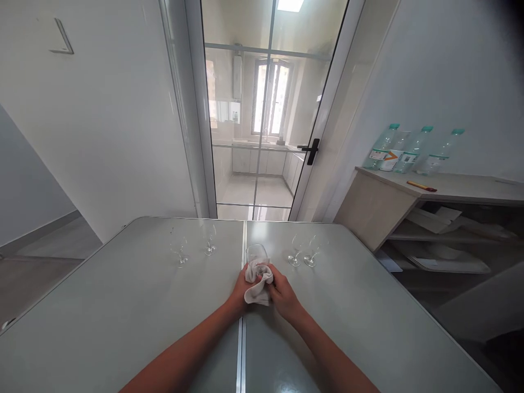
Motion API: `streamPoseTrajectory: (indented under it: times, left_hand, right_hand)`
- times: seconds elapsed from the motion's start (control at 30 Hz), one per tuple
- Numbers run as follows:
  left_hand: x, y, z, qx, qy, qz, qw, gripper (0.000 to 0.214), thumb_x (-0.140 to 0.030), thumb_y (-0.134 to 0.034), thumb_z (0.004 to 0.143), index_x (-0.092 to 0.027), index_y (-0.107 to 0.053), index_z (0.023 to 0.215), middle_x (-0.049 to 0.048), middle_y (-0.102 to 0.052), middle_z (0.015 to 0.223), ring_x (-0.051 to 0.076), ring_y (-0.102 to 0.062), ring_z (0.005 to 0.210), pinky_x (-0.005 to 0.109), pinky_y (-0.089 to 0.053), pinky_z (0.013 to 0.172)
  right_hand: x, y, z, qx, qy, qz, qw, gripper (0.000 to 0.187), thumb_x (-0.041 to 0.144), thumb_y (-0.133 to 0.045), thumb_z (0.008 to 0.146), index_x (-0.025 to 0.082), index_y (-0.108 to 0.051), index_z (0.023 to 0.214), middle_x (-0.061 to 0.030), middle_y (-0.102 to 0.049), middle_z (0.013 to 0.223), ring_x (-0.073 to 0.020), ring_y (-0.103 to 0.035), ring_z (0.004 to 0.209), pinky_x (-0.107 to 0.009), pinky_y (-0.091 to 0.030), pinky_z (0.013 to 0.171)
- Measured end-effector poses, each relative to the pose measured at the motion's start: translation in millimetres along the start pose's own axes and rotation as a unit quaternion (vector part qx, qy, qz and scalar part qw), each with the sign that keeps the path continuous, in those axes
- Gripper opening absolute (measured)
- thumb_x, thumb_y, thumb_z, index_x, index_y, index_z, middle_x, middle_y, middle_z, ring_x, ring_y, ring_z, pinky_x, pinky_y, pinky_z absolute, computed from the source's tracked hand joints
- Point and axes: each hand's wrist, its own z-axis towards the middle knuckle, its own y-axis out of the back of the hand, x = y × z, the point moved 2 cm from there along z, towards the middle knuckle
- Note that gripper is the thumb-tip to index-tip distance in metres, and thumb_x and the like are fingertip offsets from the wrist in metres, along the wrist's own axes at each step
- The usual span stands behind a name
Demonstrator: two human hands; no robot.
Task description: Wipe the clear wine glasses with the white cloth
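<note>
A clear stemmed glass (256, 251) is tilted away from me above the middle of the table, its bowl pointing to the far side. A crumpled white cloth (257, 295) wraps its lower part and hides the stem and foot. From the left, my left hand (240, 287) closes around the glass through the cloth, its fingers partly covered. My right hand (285, 295) pinches the cloth against the glass from the other side. Two stemmed glasses (295, 259) (311, 257) stand to the right, and two more (182, 257) (210, 248) to the left.
The grey table (143, 316) has a metal seam (241, 355) down its middle. Beyond its far edge is a glazed door (262, 180) with a black handle (313, 152). At right, a shelf unit (380, 202) carries several plastic bottles (413, 152) and a yellow-and-red stick-like item (421, 186).
</note>
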Motion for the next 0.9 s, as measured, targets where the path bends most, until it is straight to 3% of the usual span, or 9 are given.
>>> streamPoseTrajectory:
  times: [0.17,0.3,0.43,0.6,0.7,0.8,0.9]
  left_hand:
    - [-2,1.6,-3,0.027,-0.049,-0.024,0.998,0.063,-0.044,-0.091,0.065,-0.024,-0.062,0.117,0.0049,-0.068,0.106,0.021,-0.066,0.092,0.031,-0.05,0.086]
    - [-11,1.4,-8,0.07,-0.045,-0.106,0.991,0.079,-0.06,-0.082,0.072,-0.023,-0.057,0.137,0.0149,-0.06,0.137,0.03,-0.058,0.121,0.038,-0.046,0.102]
    - [-14,3.4,-8,0.093,-0.003,-0.18,0.979,0.068,-0.063,-0.067,0.084,-0.02,-0.058,0.135,0.0187,-0.062,0.137,0.032,-0.059,0.123,0.044,-0.046,0.103]
    - [-16,2.0,-12,0.135,0.004,-0.148,0.98,0.062,-0.05,-0.078,0.082,-0.018,-0.06,0.132,0.0185,-0.068,0.128,0.032,-0.061,0.121,0.044,-0.046,0.103]
    - [-16,0.6,-12,0.133,0.012,-0.16,0.978,0.061,-0.049,-0.079,0.08,-0.018,-0.061,0.13,0.0177,-0.068,0.128,0.032,-0.059,0.125,0.043,-0.045,0.105]
    - [-13,2.0,-8,0.091,0.008,-0.196,0.976,0.061,-0.051,-0.08,0.08,-0.019,-0.062,0.128,0.0172,-0.066,0.132,0.032,-0.059,0.126,0.045,-0.043,0.108]
    - [-11,4.4,-3,0.062,0.002,-0.211,0.976,0.059,-0.045,-0.083,0.079,-0.018,-0.061,0.126,0.0187,-0.064,0.136,0.033,-0.059,0.127,0.05,-0.039,0.113]
  right_hand:
    - [-11,0,2,-0.011,-0.045,0.087,0.995,0.025,0.031,-0.06,0.092,0.021,-0.067,0.114,-0.0044,-0.069,0.106,-0.0212,-0.06,0.095,-0.032,-0.047,0.09]
    - [-20,2,-2,0.011,-0.161,0.154,0.975,0.026,0.035,-0.065,0.086,0.017,-0.069,0.105,-0.004,-0.069,0.095,-0.0189,-0.059,0.084,-0.028,-0.044,0.075]
    - [-23,7,-7,0.039,-0.276,0.237,0.931,0.033,0.043,-0.07,0.082,0.015,-0.07,0.099,-0.0044,-0.069,0.087,-0.0171,-0.058,0.075,-0.027,-0.042,0.068]
    - [-20,11,-10,0.108,-0.263,0.238,0.929,0.029,0.028,-0.074,0.074,0.018,-0.068,0.101,-0.0022,-0.068,0.089,-0.0163,-0.058,0.076,-0.027,-0.042,0.07]
    - [-16,9,-9,0.141,-0.206,0.155,0.956,0.03,0.023,-0.067,0.079,0.021,-0.063,0.108,-0.0016,-0.067,0.097,-0.018,-0.059,0.084,-0.028,-0.043,0.075]
    - [-13,8,-6,0.095,-0.129,-0.068,0.985,0.019,0.026,-0.052,0.091,0.021,-0.058,0.108,-0.0025,-0.067,0.093,-0.0186,-0.058,0.081,-0.028,-0.041,0.073]
    - [-8,9,-3,0.04,-0.077,-0.31,0.947,0.021,0.019,-0.048,0.092,0.02,-0.057,0.111,-0.0042,-0.066,0.083,-0.0196,-0.054,0.072,-0.029,-0.034,0.069]
